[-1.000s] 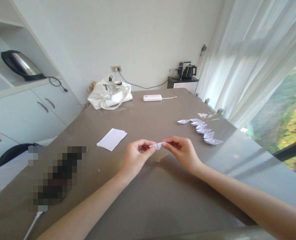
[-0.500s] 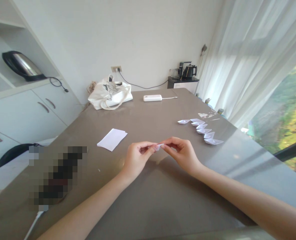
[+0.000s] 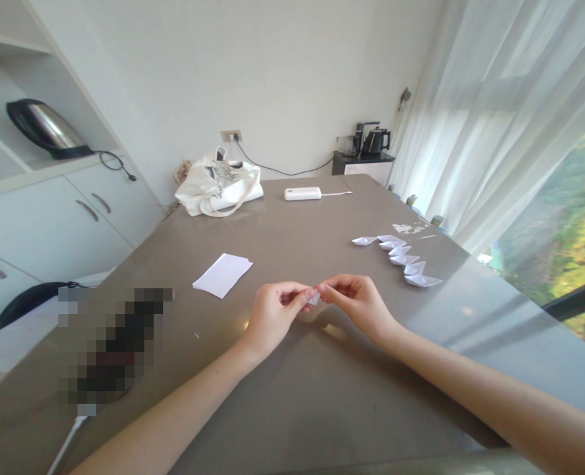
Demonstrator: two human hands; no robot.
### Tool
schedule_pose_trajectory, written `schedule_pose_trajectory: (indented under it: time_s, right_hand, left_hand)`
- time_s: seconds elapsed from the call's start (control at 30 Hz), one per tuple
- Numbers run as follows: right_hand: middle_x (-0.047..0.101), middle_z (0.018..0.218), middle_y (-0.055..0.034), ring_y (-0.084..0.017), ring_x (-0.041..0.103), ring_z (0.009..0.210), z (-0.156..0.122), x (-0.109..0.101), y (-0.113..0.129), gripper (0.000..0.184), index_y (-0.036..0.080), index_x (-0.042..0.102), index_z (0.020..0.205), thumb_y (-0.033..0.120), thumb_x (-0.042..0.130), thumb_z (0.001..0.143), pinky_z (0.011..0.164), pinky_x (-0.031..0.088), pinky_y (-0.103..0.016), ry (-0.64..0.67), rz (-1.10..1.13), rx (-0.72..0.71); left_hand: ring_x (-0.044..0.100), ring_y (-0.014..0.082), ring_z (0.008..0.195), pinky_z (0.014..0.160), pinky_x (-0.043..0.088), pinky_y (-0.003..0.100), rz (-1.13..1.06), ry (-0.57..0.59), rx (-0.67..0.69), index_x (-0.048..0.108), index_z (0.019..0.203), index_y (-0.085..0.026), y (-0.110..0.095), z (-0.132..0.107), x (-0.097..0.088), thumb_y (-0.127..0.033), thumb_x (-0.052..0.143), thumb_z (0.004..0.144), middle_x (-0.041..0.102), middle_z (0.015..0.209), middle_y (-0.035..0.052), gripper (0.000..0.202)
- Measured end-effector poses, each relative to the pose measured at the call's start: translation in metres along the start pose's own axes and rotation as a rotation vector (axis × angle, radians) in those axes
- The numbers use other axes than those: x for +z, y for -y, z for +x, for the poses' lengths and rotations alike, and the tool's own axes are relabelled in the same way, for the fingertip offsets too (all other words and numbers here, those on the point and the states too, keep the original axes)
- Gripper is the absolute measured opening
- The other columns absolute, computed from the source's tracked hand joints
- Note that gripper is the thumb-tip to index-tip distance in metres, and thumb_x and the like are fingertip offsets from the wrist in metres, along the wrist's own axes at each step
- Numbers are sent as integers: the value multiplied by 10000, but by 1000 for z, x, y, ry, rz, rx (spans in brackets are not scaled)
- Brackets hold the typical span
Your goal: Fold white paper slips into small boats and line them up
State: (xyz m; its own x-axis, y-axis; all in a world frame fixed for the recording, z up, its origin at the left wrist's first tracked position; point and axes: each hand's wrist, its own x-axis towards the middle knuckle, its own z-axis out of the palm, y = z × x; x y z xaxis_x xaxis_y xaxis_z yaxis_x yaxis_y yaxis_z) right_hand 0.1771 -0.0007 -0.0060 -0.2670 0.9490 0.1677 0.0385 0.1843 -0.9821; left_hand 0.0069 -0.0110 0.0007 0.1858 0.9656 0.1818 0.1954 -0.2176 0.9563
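A small piece of folded white paper [image 3: 314,299] is pinched between both hands above the table, mostly covered by the fingers. My left hand [image 3: 279,310] is closed on its left side, thumb toward me. On the other side, my right hand [image 3: 354,300] grips it with thumb and fingertips. Beyond my right hand, several folded paper boats [image 3: 422,281] stand in a slanting row. A stack of white paper sheets [image 3: 223,274] lies flat to the left of my hands.
A white bag [image 3: 217,188] sits at the table's far left, with a white power bank [image 3: 303,193] and its short cable to the right. Paper scraps [image 3: 407,229] lie near the right edge. A blurred-out dark object [image 3: 119,349] with a white cable is at left.
My hands have drawn slightly closer together around the folded paper, and the right hand's fingertips have shifted on it. The boats and the sheets stay where they were.
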Motion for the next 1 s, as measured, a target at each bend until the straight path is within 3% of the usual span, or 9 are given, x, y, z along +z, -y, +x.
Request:
schedule_pose_trajectory:
  time_s: [0.23, 0.5, 0.83, 1.0]
  right_hand:
    - [673, 658, -38, -148, 595, 617, 3, -2, -2, 307, 132, 676, 726, 434, 637, 761, 591, 463, -251, 3, -74, -16]
    - [690, 695, -61, -155, 593, 610, 8, -10, -3, 293, 124, 689, 747, 408, 621, 767, 558, 448, -250, -50, -182, -19]
    - [678, 698, -58, -159, 589, 634, 7, -7, 0, 281, 125, 678, 754, 396, 608, 786, 581, 436, -258, -51, -195, -58]
    - [677, 704, -55, -164, 595, 648, 9, -9, -2, 273, 128, 671, 758, 390, 601, 794, 593, 445, -262, -25, -187, -74]
  left_hand:
    - [673, 173, 583, 581, 556, 255, -21, 42, -76, 719, 800, -136, -1, 1, 1, -355, 635, 785, 728, 690, 66, 235]
    - [677, 179, 579, 584, 565, 274, -19, 78, -75, 698, 798, -126, 8, 5, -3, -345, 592, 810, 725, 692, 81, 244]
    - [614, 139, 517, 544, 468, 228, 328, 10, 52, 597, 631, -171, 0, -1, -1, -274, 464, 875, 656, 578, 27, 296]
    - [616, 147, 525, 528, 485, 237, 80, 122, -73, 604, 701, -147, 3, 3, -4, -344, 466, 865, 649, 599, 44, 291]
